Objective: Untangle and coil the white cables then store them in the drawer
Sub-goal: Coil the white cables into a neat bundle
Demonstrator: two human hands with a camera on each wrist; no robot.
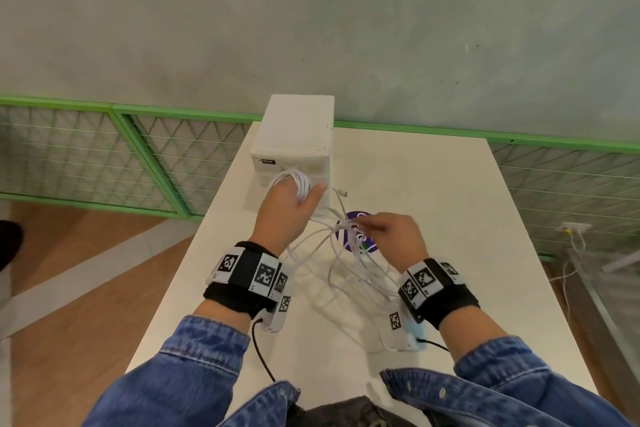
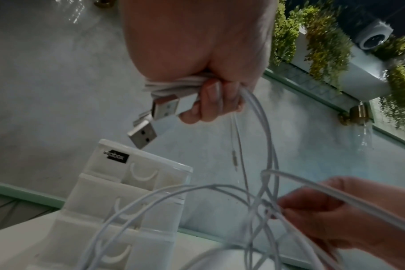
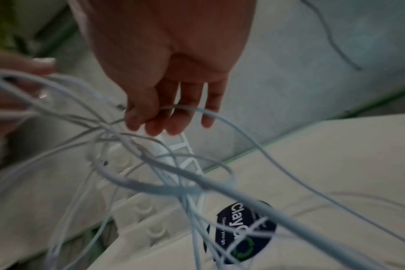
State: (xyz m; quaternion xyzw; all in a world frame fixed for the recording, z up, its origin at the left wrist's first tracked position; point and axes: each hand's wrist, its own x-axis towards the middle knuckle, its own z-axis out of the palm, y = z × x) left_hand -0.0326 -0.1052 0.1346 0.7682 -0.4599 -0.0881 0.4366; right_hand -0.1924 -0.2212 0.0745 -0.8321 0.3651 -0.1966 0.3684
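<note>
A white drawer unit [image 1: 294, 139] stands at the table's far edge. Just in front of it my left hand [image 1: 301, 191] grips a coiled bundle of white cable [image 1: 298, 182]. In the left wrist view the bundle [image 2: 173, 85] sits in my fist and two USB plugs [image 2: 165, 107] stick out below. Loose strands run from it to a tangle of white cables [image 1: 346, 253] over the table's middle. My right hand [image 1: 363, 227] pinches the tangle's knot [image 1: 346, 228]; one strand [image 3: 231, 124] crosses its fingers [image 3: 173, 126]. The unit's lower drawer fronts [image 2: 118, 210] stand out further than the top one.
A round purple sticker [image 1: 367, 246] lies on the white table [image 1: 450, 218] under the tangle. A green-framed mesh fence [image 1: 104, 152] runs behind the table, with a grey wall above it. Wooden floor shows at the left, and a wall socket with cords [image 1: 571, 229] at the right.
</note>
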